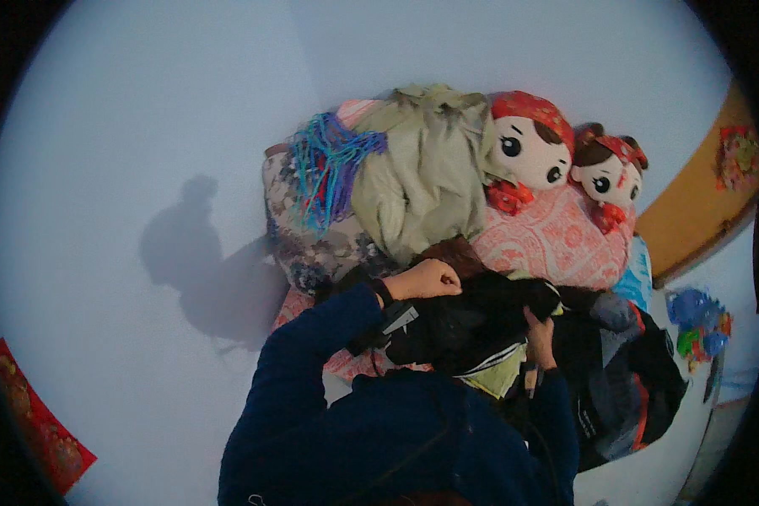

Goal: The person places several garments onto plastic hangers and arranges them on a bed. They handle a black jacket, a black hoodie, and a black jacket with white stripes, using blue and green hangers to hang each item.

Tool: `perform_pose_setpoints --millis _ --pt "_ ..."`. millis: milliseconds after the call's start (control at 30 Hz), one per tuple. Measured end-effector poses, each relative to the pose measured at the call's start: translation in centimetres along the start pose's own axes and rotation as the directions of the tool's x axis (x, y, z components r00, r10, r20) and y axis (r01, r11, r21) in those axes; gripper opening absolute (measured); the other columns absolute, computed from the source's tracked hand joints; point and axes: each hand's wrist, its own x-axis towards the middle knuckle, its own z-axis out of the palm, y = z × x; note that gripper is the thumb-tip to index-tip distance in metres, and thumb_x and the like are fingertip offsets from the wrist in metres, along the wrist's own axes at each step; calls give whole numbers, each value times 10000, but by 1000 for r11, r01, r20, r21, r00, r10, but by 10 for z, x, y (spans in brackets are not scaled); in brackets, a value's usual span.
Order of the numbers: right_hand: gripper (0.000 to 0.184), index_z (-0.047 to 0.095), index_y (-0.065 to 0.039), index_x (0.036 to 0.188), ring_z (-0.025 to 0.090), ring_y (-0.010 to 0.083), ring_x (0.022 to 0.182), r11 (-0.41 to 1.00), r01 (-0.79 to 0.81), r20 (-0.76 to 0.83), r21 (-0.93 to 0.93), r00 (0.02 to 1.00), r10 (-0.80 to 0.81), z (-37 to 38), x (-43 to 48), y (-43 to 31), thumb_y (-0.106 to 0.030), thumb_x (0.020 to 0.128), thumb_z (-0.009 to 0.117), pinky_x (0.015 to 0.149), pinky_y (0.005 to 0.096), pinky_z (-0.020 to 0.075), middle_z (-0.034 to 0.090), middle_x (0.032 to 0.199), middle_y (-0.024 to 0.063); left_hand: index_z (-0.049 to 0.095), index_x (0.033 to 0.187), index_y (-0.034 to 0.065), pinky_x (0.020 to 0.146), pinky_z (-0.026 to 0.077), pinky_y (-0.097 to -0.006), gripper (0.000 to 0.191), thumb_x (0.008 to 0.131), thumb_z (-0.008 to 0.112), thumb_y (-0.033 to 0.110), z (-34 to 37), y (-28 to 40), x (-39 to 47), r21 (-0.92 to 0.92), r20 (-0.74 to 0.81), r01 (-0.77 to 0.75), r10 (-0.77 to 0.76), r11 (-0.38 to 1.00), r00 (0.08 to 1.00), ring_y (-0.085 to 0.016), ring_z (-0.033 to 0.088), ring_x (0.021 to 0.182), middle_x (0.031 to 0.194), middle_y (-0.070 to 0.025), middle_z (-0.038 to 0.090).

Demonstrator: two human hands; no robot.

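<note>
A black garment with white stripes along its edge lies bunched in front of my body. My left hand is over its upper left part, fingers curled; whether cloth is pinched in them is not clear. At the garment's right end my right hand grips the edge, its thumb on top and the other fingers hidden. Yellow-green cloth shows beneath the striped edge. A white tag lies on dark cloth below my left wrist. Brown fabric is just beyond my left hand.
Behind the garment are a khaki cloth, a blue-purple tasselled textile, a patterned pink bundle and two plush dolls. A black-grey jacket lies to the right. A pale wall rises at the left.
</note>
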Motion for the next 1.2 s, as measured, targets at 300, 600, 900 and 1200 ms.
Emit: perform_pose_setpoints --millis 300,600,900,1200 --pt "453 485 32 1219 564 245 964 801 -52 -210 -597 973 -93 -195 19 146 -141 831 641 827 353 463 592 1108 131 641 918 7 653 465 -403 178 849 591 163 -77 -209 -88 -147 -768 432 -378 890 517 -307 599 764 806 -162 626" --pt "612 339 19 1344 546 230 1001 905 -388 -564 -176 793 230 -161 -7 121 -139 839 646 828 336 456 535 1197 143 533 1185 30 871 430 -473 356 859 589 160 -193 -295 -102 56 -961 661 -139 748 239 -368 530 1014 1062 -194 583" --pt "557 415 44 1289 536 215 1002 842 -409 -616 -352 778 120 -170 -41 138 -236 855 623 837 320 437 550 1173 140 587 1041 -5 797 416 -527 224 881 543 146 -237 -313 -72 200 -911 783 -183 588 370 -404 518 839 872 -209 574" --pt "541 418 80 1279 512 241 1092 808 -416 -600 -417 794 99 -169 -34 140 -221 868 602 913 322 404 513 1249 181 527 795 -15 673 363 -469 191 918 483 125 -262 -272 -96 262 -954 483 147 835 263 -415 448 706 706 -225 472"
